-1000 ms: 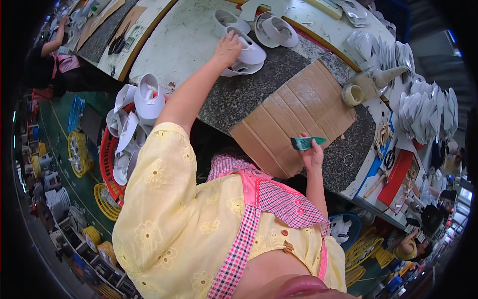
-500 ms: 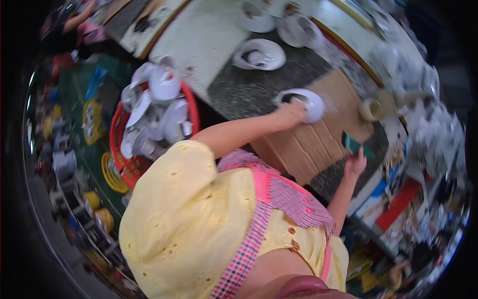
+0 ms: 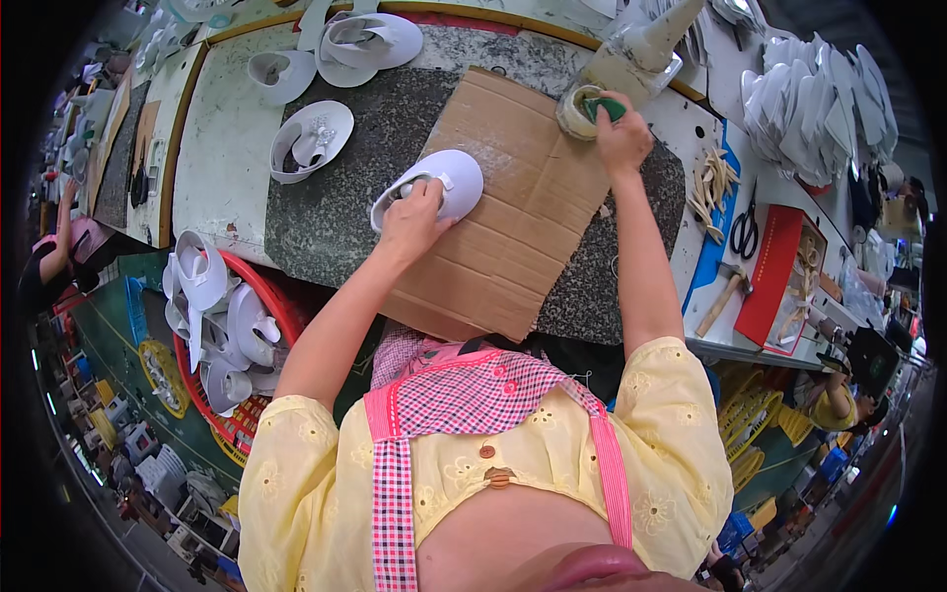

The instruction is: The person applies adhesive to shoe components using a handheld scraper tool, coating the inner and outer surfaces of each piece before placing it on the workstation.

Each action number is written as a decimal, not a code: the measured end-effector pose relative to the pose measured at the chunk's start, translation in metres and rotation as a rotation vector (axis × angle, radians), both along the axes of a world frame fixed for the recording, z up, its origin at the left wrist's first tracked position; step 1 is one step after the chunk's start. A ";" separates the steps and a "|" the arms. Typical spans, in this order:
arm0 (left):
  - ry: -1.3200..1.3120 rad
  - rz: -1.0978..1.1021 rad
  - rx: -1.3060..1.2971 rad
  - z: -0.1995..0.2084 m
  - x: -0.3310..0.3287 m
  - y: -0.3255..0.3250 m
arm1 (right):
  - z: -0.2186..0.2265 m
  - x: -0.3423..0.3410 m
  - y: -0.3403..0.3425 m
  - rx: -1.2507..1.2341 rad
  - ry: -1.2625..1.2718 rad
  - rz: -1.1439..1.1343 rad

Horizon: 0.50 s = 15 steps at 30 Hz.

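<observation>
My two hands are working apart from each other, each closed on something of its own. My left hand (image 3: 412, 223) is gripping a white shoe piece (image 3: 460, 176), its fingers dipping into the opening and its thumb lying along the near side. The piece is straddling the left edge of a sheet of brown cardboard (image 3: 513, 222), about midway along that edge. My right hand (image 3: 625, 144) is pinching a flat green tool (image 3: 611, 106) between thumb and fingers, and the tool's end is sitting at the mouth of an open, cream-coloured jar (image 3: 573, 122); I cannot tell how far it is going in. The jar is standing by the cardboard's far right corner, just beside a cloudy bottle (image 3: 639, 57) with a tapering spout.

The cardboard is lying askew on a dark speckled board (image 3: 592, 291), its near edge reaching about to the board's own. Another white piece (image 3: 336, 125) is resting near the board's left edge, and more white pieces (image 3: 400, 41) are grouping around its far left corner. On the worktop (image 3: 225, 138), to the right, scissors (image 3: 745, 235), a hammer (image 3: 723, 302) and a red box (image 3: 763, 276) are lying near the right edge. Off the worktop's near left corner, a red basket (image 3: 281, 291) is holding a heap of similar white pieces.
</observation>
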<state>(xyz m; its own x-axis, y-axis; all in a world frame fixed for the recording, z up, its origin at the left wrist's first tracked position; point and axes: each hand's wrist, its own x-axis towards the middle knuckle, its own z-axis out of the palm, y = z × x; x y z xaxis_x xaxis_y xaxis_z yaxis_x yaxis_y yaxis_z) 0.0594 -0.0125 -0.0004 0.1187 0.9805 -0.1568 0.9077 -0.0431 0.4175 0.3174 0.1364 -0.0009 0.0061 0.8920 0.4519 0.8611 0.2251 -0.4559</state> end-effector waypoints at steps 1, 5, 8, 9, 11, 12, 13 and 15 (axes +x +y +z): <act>-0.063 0.091 0.001 -0.002 -0.001 -0.002 | 0.015 -0.001 0.003 -0.142 0.070 0.018; -0.231 0.195 -0.086 0.000 -0.009 -0.003 | 0.025 0.019 0.005 -0.090 0.809 0.267; -0.301 0.193 -0.323 0.005 -0.018 -0.002 | 0.000 0.035 -0.015 -0.180 0.606 0.333; -0.289 0.159 -0.320 0.002 -0.022 -0.003 | 0.001 0.042 -0.018 -0.256 0.785 0.251; -0.271 0.131 -0.342 -0.002 -0.027 -0.002 | 0.003 0.047 -0.028 -0.243 0.964 0.085; -0.288 0.135 -0.368 -0.007 -0.025 -0.003 | 0.001 0.048 -0.036 -0.299 0.889 0.035; -0.333 0.123 -0.386 -0.009 -0.020 -0.002 | 0.002 0.037 -0.046 -0.377 0.895 0.123; -0.373 0.131 -0.405 -0.019 -0.025 0.000 | 0.009 0.002 -0.068 -0.566 0.873 0.308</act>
